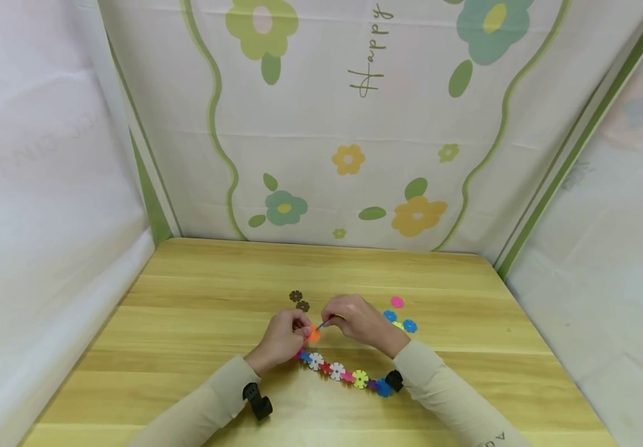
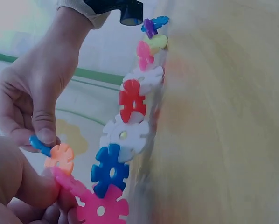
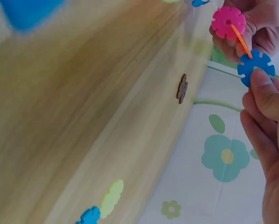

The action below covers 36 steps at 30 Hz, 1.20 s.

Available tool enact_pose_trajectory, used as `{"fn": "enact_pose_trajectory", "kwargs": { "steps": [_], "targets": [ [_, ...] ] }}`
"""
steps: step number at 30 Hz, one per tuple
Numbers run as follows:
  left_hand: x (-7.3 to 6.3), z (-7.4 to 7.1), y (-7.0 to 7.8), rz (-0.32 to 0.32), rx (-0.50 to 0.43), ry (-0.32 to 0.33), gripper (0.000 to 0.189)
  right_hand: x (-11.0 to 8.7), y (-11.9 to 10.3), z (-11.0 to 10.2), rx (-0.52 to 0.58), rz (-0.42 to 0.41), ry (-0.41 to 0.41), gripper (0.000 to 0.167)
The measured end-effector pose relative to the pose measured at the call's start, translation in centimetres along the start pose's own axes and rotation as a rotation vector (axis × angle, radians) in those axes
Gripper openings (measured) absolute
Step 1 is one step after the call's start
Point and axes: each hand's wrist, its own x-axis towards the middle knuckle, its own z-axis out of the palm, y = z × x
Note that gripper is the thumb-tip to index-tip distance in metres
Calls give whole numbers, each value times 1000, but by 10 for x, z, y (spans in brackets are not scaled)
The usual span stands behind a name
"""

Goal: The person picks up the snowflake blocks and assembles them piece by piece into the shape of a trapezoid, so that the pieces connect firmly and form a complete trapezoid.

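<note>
A chain of flower-shaped plastic discs curves over the table, with white discs (image 1: 337, 371), a red disc (image 2: 132, 100), a yellow-green disc (image 1: 360, 379) and a blue disc (image 1: 384, 388) at its right end. My left hand (image 1: 282, 338) pinches a pink disc (image 3: 228, 22) near the chain's left end. An orange disc (image 2: 60, 158) sits edge-on between that pink disc and a blue disc (image 3: 255, 68). Thumb and fingers of my right hand (image 1: 360, 320) pinch this blue disc. It meets the orange disc's edge; how deeply their slots engage I cannot tell.
Brown discs (image 1: 296, 296) lie on the wooden table (image 1: 198, 347) beyond the left hand. Behind the right hand are a loose pink disc (image 1: 397, 302), blue discs (image 1: 409, 326) and a yellow-green disc (image 3: 112, 198). Flower-printed fabric (image 1: 310, 124) encloses the table.
</note>
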Motion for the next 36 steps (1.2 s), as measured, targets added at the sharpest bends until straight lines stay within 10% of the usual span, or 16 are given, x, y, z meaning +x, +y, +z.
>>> {"fn": "enact_pose_trajectory", "kwargs": {
  "steps": [9,25,36],
  "targets": [
    [2,-4,-4,5,0,-5,14,2,-2,4,31,-8,-5,14],
    [5,-22,-9,74,-80,-368,40,3,0,-5,129,50,-153,4],
    [3,-23,-15,38,-82,-332,42,20,9,-8,148,240,-321,12]
  ]
}}
